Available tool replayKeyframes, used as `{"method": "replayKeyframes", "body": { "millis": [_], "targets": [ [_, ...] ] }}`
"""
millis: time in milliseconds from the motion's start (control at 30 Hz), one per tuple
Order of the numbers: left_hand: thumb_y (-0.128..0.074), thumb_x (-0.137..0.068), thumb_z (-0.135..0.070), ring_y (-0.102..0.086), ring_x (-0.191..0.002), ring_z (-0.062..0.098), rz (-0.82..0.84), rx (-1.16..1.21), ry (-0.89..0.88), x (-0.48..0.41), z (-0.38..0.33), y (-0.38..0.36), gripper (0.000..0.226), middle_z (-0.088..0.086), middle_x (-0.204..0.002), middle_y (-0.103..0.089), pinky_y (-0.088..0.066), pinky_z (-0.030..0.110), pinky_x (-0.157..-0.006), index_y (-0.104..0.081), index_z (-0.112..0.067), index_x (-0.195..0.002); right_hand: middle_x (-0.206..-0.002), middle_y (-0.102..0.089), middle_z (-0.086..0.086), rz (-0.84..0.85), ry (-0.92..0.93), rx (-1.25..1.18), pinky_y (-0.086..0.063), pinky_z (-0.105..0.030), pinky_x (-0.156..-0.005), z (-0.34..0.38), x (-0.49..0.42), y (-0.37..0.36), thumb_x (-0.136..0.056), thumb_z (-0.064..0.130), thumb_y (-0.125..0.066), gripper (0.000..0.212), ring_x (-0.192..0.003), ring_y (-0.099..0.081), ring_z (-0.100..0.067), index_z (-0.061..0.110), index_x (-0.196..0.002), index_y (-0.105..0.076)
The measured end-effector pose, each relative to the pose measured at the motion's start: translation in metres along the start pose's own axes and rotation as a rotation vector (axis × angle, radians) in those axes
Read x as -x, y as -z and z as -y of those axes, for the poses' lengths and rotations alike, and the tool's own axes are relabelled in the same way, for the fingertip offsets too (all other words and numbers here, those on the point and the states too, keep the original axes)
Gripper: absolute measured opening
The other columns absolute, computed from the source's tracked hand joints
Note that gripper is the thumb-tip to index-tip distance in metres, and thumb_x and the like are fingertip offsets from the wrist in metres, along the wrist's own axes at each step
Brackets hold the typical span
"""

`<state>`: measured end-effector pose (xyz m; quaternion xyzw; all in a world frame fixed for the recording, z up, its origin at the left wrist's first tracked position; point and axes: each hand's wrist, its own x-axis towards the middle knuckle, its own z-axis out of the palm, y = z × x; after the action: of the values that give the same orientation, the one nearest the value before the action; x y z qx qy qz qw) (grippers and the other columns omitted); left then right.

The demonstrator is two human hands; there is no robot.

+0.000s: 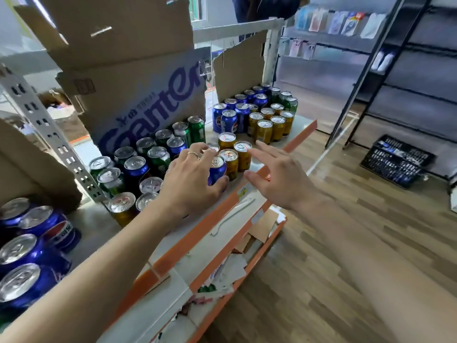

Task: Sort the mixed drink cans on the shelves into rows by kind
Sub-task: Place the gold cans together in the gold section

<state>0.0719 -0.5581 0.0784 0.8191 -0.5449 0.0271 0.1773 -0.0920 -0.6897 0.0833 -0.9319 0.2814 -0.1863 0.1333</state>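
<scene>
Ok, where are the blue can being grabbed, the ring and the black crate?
blue can [218, 172]: head view, its blue side below the rim.
ring [192, 153]: head view, the band across a finger.
black crate [395, 160]: head view, its slatted face.

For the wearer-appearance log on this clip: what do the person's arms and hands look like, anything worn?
Both arms are bare as far as the frame shows: no sleeves, gloves, watch or bracelet on the left forearm or right forearm. The left hand wears one thin gold-coloured ring on a finger. The right hand shows no ring.
</scene>
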Motion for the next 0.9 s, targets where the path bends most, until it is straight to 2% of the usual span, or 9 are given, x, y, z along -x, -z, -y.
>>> {"method": "replayKeyframes", "body": {
  "millis": [267, 533, 700, 900],
  "targets": [
    [-0.054, -0.091, -0.056, -0.036, -0.137, 0.028, 0.033, -0.013, 0.000, -0.039, 0.019, -0.010, 0.068, 0.004, -0.152, -0.035, -0.034, 0.046, -0.108, -0.041, -0.019, -0.146, -0.159, -0.033, 0.003, 0.027, -0.022, -0.018, -0.023, -0.044, -0.119, -0.006, -0.039, -0.011, -0.094, 0.048, -0.057, 0.060, -0.146, -0.028, -0.017, 0.026, -0.148, -0.043],
    [-0.056, -0.091, -0.054, -0.038, -0.135, 0.028, 0.058, -0.027, 0.040, -0.076, 0.013, -0.034, 0.064, 0.004, -0.150, -0.038, -0.035, 0.044, -0.107, -0.044, -0.019, -0.144, -0.157, -0.036, 0.001, 0.073, 0.009, -0.043, -0.027, -0.050, -0.117, -0.050, -0.077, -0.022, -0.093, 0.050, -0.057, 0.059, -0.145, -0.031, -0.019, 0.027, -0.147, -0.044],
    [-0.056, -0.091, -0.054, -0.039, -0.134, 0.028, 0.048, -0.035, 0.141, -0.104, 0.001, -0.054, 0.060, 0.004, -0.147, -0.039, -0.036, 0.045, -0.109, -0.046, -0.021, -0.140, -0.157, -0.036, 0.002, 0.140, 0.109, -0.073, -0.027, -0.048, -0.117, -0.085, -0.117, -0.030, -0.094, 0.048, -0.057, 0.061, -0.145, -0.031, -0.017, 0.026, -0.148, -0.041],
    [-0.053, -0.093, -0.055, -0.036, -0.138, 0.027, 0.004, -0.058, 0.366, -0.127, -0.009, -0.072, 0.060, 0.003, -0.149, -0.038, -0.034, 0.047, -0.111, -0.045, -0.022, -0.142, -0.158, -0.034, 0.005, 0.267, 0.305, -0.092, -0.022, -0.048, -0.118, -0.110, -0.170, -0.036, -0.095, 0.045, -0.056, 0.058, -0.145, -0.030, -0.018, 0.030, -0.149, -0.039]
  ]
}}
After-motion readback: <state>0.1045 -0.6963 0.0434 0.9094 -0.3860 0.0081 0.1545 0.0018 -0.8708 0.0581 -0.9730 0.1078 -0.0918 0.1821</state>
